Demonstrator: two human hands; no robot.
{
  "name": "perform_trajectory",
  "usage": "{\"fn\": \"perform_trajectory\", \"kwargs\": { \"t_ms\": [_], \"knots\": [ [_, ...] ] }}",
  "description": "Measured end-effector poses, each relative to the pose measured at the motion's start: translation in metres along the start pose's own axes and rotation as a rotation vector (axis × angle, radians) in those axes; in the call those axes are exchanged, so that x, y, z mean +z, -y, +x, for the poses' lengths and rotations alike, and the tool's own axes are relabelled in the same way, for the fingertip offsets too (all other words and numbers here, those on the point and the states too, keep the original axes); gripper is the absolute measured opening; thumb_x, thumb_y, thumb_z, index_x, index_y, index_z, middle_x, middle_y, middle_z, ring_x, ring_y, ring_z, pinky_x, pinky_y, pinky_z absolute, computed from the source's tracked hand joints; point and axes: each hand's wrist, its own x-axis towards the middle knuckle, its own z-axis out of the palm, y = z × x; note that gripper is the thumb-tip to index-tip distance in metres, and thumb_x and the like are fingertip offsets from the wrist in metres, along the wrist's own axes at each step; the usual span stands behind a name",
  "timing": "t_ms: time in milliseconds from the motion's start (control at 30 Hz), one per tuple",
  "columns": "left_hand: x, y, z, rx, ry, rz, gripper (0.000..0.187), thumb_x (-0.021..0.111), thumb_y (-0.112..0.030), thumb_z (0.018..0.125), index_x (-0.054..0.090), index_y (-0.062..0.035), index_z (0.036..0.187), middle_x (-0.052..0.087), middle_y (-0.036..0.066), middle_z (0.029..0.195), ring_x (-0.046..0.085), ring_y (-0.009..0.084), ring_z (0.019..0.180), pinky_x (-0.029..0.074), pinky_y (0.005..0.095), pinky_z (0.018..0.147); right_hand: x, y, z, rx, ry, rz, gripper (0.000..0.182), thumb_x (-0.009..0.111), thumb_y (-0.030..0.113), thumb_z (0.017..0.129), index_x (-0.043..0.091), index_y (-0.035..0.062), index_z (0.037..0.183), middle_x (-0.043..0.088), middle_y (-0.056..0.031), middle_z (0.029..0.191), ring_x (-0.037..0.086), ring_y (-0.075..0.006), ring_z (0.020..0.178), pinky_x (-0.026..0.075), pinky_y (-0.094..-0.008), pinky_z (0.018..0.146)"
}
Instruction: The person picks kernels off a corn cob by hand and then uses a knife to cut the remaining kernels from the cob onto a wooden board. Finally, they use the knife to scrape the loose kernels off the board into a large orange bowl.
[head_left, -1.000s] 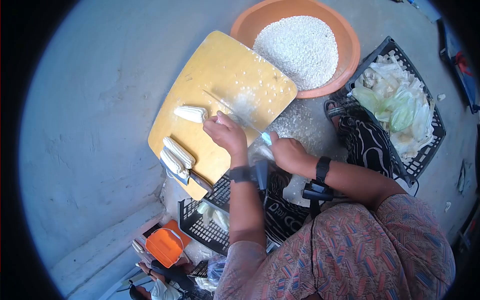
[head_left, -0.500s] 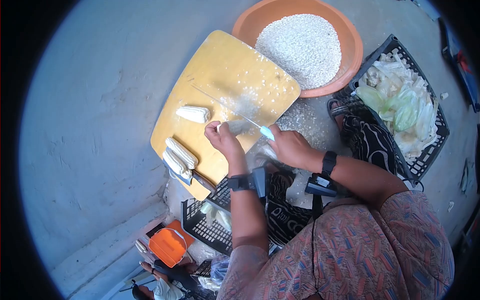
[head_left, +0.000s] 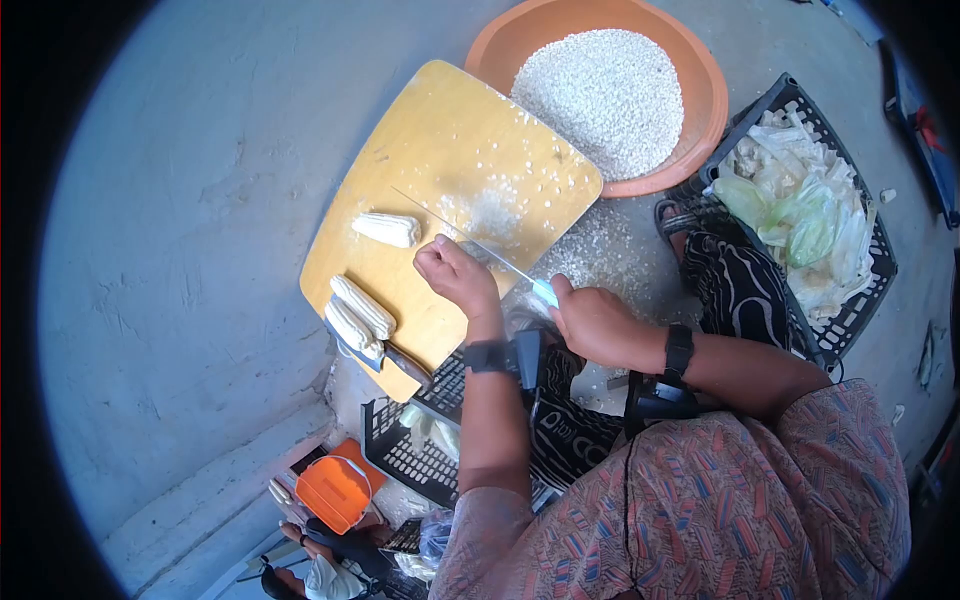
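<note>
My right hand [head_left: 600,322] is closed round the light blue handle of a long thin knife [head_left: 480,245], whose blade reaches up and left across the yellow board [head_left: 420,130]. Beside the blade, my left hand [head_left: 455,275] is closed over the board; part of a pale cob shows behind it, mostly hidden. A white corn cob [head_left: 388,229] lies on the board to the left. Two more cobs [head_left: 362,307] rest near its lower left edge, beside a dark-handled knife [head_left: 408,365]. Loose kernels are scattered on the board.
An orange basin [head_left: 705,75] of white kernels stands behind the board. Husks fill a black crate [head_left: 880,270] at the right. Another black crate [head_left: 405,465] and an orange bucket [head_left: 335,495] are at the lower left, near another person [head_left: 330,570].
My right hand has moved right and down with the knife, drawing the blade back. My left hand has turned and shifted slightly; the cob by it is now more hidden.
</note>
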Motion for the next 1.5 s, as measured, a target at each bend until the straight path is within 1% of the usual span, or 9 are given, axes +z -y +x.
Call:
{"fn": "perform_trajectory", "kwargs": {
  "t_ms": [167, 533, 733, 800, 933, 1000, 1133, 1233, 1500],
  "knots": [
    [0.001, -0.005, 0.004, -0.074, 0.026, -0.072, 0.025, 0.045, -0.017, 0.091, 0.041, 0.0006, 0.074, 0.042, 0.013, 0.08, 0.043, 0.0265, 0.076, 0.037, 0.0383, 0.075, 0.0, 0.004, 0.012, 0.027, -0.015, 0.031, 0.021, 0.045, 0.013, 0.087, 0.044, -0.0055, 0.097, 0.059, -0.023, 0.068, 0.059, -0.0412, 0.068, 0.045, -0.0497, 0.062],
    [0.005, 0.012, 0.022, -0.081, -0.065, -0.114, 0.025, 0.04, -0.02, 0.094, 0.043, 0.0013, 0.082, 0.044, 0.014, 0.086, 0.044, 0.0245, 0.081, 0.037, 0.0363, 0.078, 0.011, 0.005, 0.055, -0.047, -0.026, -0.04, 0.022, 0.045, 0.01, 0.086, 0.044, -0.006, 0.1, 0.059, -0.0212, 0.068, 0.06, -0.0391, 0.069, 0.046, -0.0471, 0.059],
    [0.003, 0.01, 0.023, -0.059, -0.063, -0.083, 0.023, 0.04, -0.019, 0.093, 0.043, 0.0015, 0.083, 0.044, 0.015, 0.085, 0.044, 0.0275, 0.081, 0.037, 0.0383, 0.078, 0.008, -0.003, 0.019, -0.019, -0.002, -0.043, 0.02, 0.045, 0.01, 0.085, 0.044, -0.0052, 0.099, 0.059, -0.022, 0.069, 0.06, -0.0399, 0.067, 0.046, -0.0481, 0.059],
    [0.004, 0.005, 0.021, 0.067, -0.026, -0.04, 0.024, 0.04, -0.019, 0.093, 0.043, 0.0018, 0.082, 0.043, 0.016, 0.084, 0.043, 0.0297, 0.08, 0.037, 0.0397, 0.077, 0.009, -0.004, 0.018, -0.035, -0.019, -0.078, 0.017, 0.042, 0.006, 0.085, 0.045, -0.0066, 0.096, 0.059, -0.0217, 0.067, 0.06, -0.0389, 0.064, 0.047, -0.0476, 0.057],
    [0.006, 0.001, 0.025, 0.027, -0.001, -0.069, 0.023, 0.041, -0.017, 0.093, 0.042, 0.002, 0.08, 0.042, 0.016, 0.083, 0.043, 0.031, 0.079, 0.037, 0.0406, 0.076, 0.012, -0.001, 0.034, -0.014, -0.042, -0.113, 0.017, 0.041, 0.008, 0.085, 0.046, -0.0054, 0.094, 0.059, -0.0215, 0.068, 0.06, -0.04, 0.065, 0.047, -0.0483, 0.059],
    [0.008, -0.003, 0.022, 0.133, 0.036, 0.011, 0.023, 0.041, -0.016, 0.093, 0.043, 0.0023, 0.079, 0.044, 0.013, 0.081, 0.044, 0.0237, 0.075, 0.038, 0.0364, 0.073, 0.01, 0.002, 0.051, -0.015, -0.04, -0.105, 0.017, 0.04, 0.008, 0.085, 0.046, -0.0056, 0.093, 0.06, -0.0215, 0.069, 0.06, -0.0406, 0.065, 0.047, -0.0483, 0.06],
    [0.014, -0.004, 0.02, 0.228, 0.044, 0.006, 0.023, 0.042, -0.015, 0.093, 0.043, 0.0026, 0.078, 0.042, 0.014, 0.08, 0.043, 0.0253, 0.073, 0.038, 0.0366, 0.072, 0.023, -0.004, 0.085, 0.043, -0.072, 0.003, 0.018, 0.037, 0.009, 0.087, 0.047, -0.0041, 0.096, 0.061, -0.0231, 0.076, 0.06, -0.041, 0.072, 0.047, -0.0477, 0.065],
    [0.008, 0.009, 0.03, -0.162, 0.001, -0.265, 0.022, 0.041, -0.017, 0.094, 0.042, 0.0008, 0.081, 0.045, 0.011, 0.081, 0.044, 0.0199, 0.075, 0.038, 0.0343, 0.072, 0.032, -0.013, 0.093, 0.084, -0.087, 0.023, 0.018, 0.039, 0.01, 0.087, 0.047, -0.0026, 0.098, 0.06, -0.0246, 0.081, 0.06, -0.0404, 0.077, 0.046, -0.0476, 0.069],
    [-0.003, 0.014, 0.026, -0.159, -0.086, -0.156, 0.024, 0.04, -0.021, 0.094, 0.042, -0.0005, 0.082, 0.045, 0.008, 0.08, 0.043, 0.0173, 0.075, 0.038, 0.0324, 0.072, 0.017, -0.013, 0.062, -0.024, -0.095, 0.049, 0.023, 0.049, 0.015, 0.087, 0.044, -0.0035, 0.098, 0.059, -0.0251, 0.073, 0.059, -0.0426, 0.072, 0.046, -0.0501, 0.066]
  ]
}}
